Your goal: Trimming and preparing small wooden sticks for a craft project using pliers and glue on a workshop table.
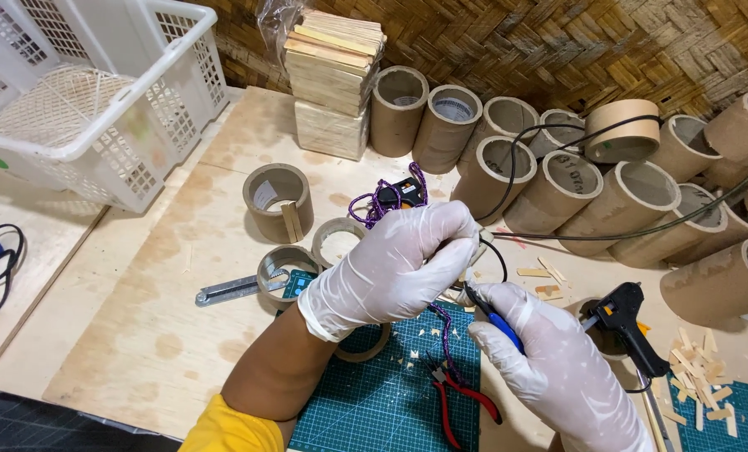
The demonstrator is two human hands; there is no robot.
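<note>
Gripping small pale piece, L hand (395, 268) closed, R hand (550, 360) closed on blue tool (493, 316) just below, pliers (458, 393) under, glue gun (629, 322) right, tubes (558, 180) behind.

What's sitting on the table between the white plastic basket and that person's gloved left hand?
In the head view, between the white basket and the left hand stand short cardboard rings, one with a wooden strip leaning on it, on the plywood table.
</note>
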